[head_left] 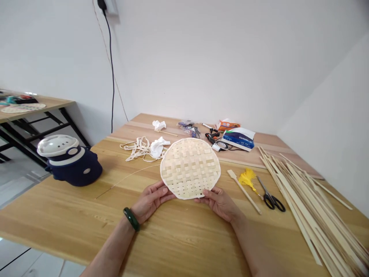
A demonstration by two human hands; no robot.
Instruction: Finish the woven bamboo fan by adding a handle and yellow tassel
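While two hands pinch its lower rim (184,198), a round woven panel (190,169) shows its face near the centre of the frame.
The left hand (152,199) grips the panel's lower-left edge between thumb and fingers; the right hand (219,202) holds the lower right, thumb laid on the weave, fingers mostly hidden behind. Judging by its thin, flat make, the panel should be light and slightly springy, stiffer along the pale bound rim than across the middle, where hard pressure could crease or split the weave. Its smooth face may slip a little, so the rim, held at opposite sides, looks the safest grip. A thin strand (111,187) runs from near the panel's left edge toward the lower left; whether it is attached cannot be told.
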